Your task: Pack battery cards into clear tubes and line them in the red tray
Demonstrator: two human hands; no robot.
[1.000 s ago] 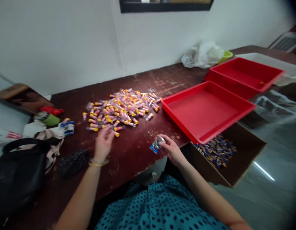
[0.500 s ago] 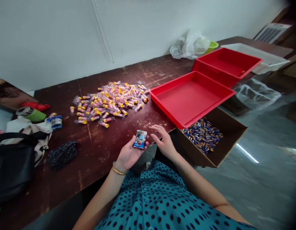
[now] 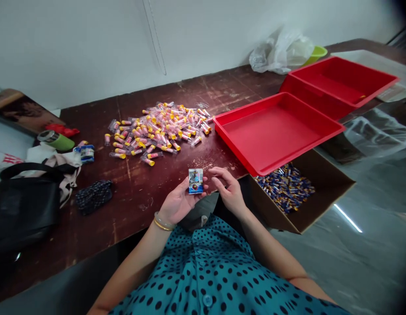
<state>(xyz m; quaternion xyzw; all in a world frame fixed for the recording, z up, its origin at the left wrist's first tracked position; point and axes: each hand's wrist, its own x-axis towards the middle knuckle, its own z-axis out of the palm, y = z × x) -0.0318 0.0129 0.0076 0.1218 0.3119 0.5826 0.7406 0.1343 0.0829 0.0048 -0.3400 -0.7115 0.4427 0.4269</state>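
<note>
My left hand (image 3: 176, 204) holds a small flat packet (image 3: 195, 181), printed in blue with a picture, upright with its face toward me. The thumb is at its left edge and fingertips show at its right. Close by on the right, my right hand (image 3: 231, 192) has its fingers apart and slightly bent, and is empty and apart from the packet. Beyond both hands a heap of small clear tubes with yellow caps and pink contents (image 3: 157, 131) lies on the dark red table (image 3: 130, 188).
An empty red tray (image 3: 278, 131) overhangs a cardboard box (image 3: 330, 183) of small blue tubes (image 3: 288, 188). Behind are a second red tray (image 3: 344, 78) and a plastic bag (image 3: 278, 52). Leftward lie a black bag (image 3: 28, 205), a dark pouch (image 3: 93, 197) and a green cup (image 3: 58, 141).
The camera view has turned left, so the table's things appear shifted to the right. The packet is now more upright in my left hand. My right hand stays beside it with fingers apart.
</note>
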